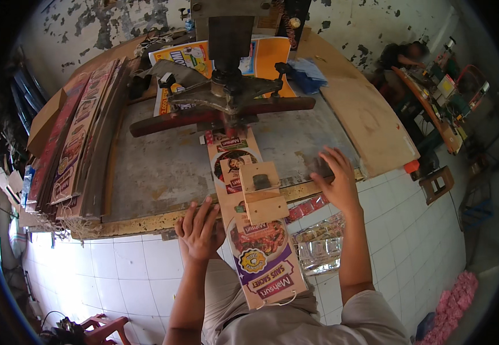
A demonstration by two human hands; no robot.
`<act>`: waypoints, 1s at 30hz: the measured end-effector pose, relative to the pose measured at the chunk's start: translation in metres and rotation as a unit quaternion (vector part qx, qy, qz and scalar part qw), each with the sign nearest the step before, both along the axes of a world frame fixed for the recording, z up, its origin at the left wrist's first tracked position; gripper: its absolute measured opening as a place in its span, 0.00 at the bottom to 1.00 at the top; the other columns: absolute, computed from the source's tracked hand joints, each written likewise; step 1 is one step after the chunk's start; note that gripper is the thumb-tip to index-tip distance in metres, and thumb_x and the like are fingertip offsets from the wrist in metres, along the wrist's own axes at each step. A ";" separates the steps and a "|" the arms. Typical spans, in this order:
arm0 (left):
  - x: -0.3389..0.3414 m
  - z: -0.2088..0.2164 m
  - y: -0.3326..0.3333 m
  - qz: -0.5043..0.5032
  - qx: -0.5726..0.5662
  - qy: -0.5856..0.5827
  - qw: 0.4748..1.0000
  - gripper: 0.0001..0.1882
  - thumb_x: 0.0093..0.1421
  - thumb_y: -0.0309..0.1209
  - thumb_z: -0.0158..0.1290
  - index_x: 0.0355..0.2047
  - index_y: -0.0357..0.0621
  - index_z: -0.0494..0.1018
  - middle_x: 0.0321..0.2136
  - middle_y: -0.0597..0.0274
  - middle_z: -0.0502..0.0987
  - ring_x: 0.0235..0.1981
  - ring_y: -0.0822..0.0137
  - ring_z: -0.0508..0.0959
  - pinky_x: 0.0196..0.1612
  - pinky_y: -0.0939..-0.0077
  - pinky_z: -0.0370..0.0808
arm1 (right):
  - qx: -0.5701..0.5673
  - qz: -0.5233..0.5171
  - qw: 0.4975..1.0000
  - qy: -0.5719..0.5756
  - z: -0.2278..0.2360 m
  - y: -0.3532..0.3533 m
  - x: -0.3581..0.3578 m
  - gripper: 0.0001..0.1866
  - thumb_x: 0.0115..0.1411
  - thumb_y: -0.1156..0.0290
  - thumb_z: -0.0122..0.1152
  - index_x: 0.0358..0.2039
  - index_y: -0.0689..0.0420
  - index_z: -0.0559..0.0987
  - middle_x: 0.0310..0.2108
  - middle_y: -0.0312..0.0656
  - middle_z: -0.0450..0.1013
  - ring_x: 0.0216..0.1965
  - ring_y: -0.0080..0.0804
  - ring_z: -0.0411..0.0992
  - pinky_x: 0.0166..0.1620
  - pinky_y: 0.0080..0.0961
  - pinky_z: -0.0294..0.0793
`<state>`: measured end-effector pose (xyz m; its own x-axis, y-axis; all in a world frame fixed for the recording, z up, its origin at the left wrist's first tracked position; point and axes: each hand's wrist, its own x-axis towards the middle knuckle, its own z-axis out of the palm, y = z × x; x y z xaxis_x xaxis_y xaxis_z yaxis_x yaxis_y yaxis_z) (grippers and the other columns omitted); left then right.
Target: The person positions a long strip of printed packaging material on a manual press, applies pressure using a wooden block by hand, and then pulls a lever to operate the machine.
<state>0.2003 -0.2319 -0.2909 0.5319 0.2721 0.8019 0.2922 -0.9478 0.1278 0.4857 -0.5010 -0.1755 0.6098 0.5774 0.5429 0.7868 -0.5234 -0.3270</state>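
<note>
A long printed cardboard panel (pixel 241 236) runs from under the press head (pixel 226 95) over the table's front edge to my lap, with a thin white cord at its near end. On it lies a light wooden block (pixel 266 208), made of two flat pieces, with a small dark pad (pixel 261 182) on top. My left hand (pixel 199 229) rests at the table edge beside the panel, fingers spread and holding nothing. To the right of the panel, my right hand (pixel 340 183) has thumb and fingers around a small dark block (pixel 321 167) over the grey table plate (pixel 166 172).
Stacked printed cardboard strips (pixel 80 132) lie along the table's left side. A bare brown board (pixel 370 126) covers the right side. Shiny printed packets (pixel 318 247) hang below the front edge. Another person (pixel 401 60) sits at a bench at the far right.
</note>
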 end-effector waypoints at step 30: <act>-0.002 0.000 0.001 0.005 0.004 -0.003 1.000 0.22 0.66 0.38 0.60 0.60 0.62 0.86 0.66 0.75 0.83 0.70 0.63 0.74 0.76 0.57 0.54 | 0.023 0.024 0.994 0.102 0.002 -0.007 0.020 0.10 0.67 0.71 0.75 0.47 0.58 0.89 0.56 0.43 0.84 0.60 0.45 0.80 0.62 0.39 0.77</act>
